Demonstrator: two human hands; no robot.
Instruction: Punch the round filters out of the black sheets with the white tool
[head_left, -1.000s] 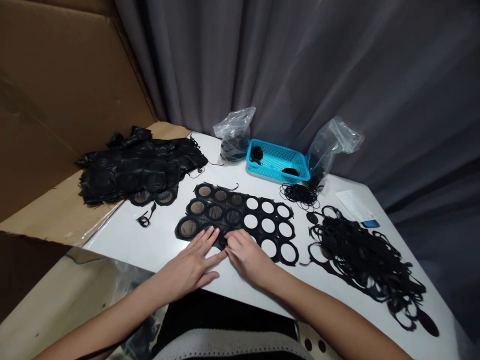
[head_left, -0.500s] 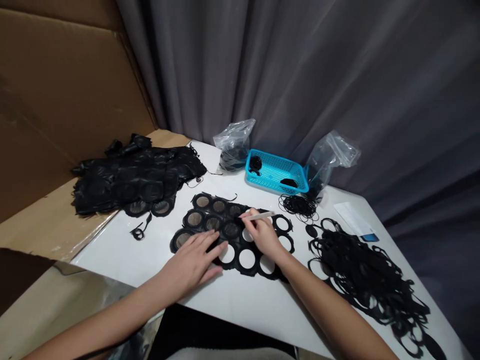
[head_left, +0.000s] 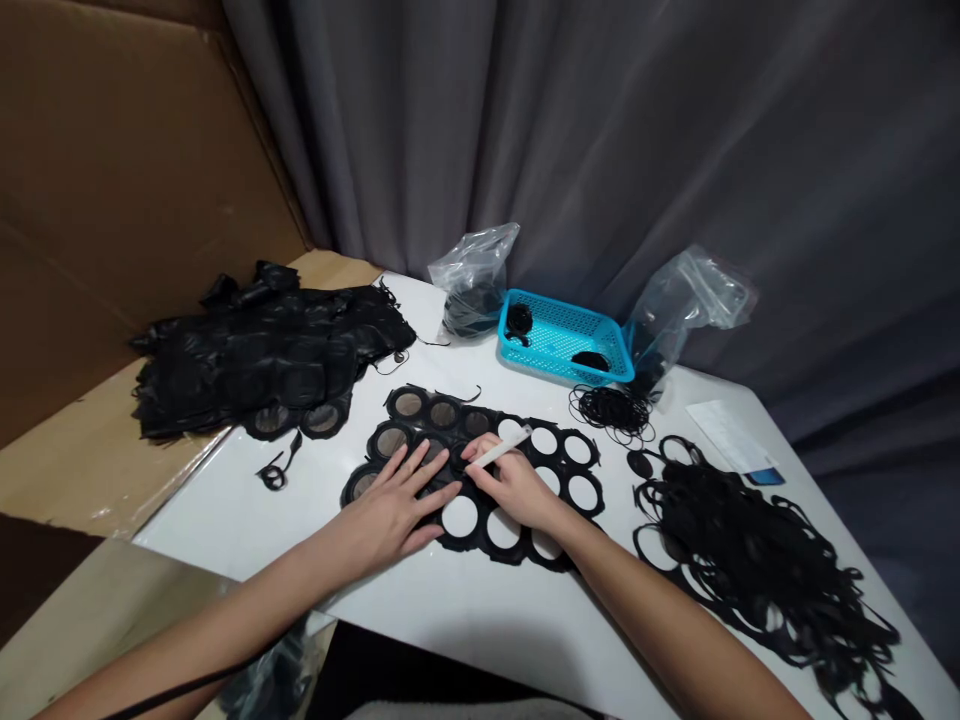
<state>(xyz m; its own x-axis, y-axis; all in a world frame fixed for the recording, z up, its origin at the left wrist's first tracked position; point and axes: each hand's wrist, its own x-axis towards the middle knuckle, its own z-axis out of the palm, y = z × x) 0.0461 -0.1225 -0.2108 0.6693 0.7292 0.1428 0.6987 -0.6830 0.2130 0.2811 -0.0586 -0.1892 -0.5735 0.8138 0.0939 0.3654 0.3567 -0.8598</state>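
A black rubbery sheet (head_left: 486, 525) with rows of round cells lies flat on the white table. Some cells are filled with a dark disc; those at the right and front are open holes showing white. My left hand (head_left: 394, 510) rests on the sheet's left part, fingers spread and palm down. In my right hand (head_left: 517, 485) is a slim white flat tool (head_left: 504, 446), gripped between thumb and fingers. It slants up to the right, and its working tip, low among the fingers at a middle cell, cannot be made out.
A stack of black sheets (head_left: 262, 360) lies at the left by a cardboard box (head_left: 135, 160). Behind stand a blue basket (head_left: 559, 340) with black pieces and two clear bags (head_left: 476, 265). Thin black rings (head_left: 611, 410) and a heap of black scraps (head_left: 757, 550) lie to the right.
My right hand with the white tool has shifted slightly down and left over the sheet. My left hand's fingers have spread and reach a little further up. The camera view has shifted slightly.
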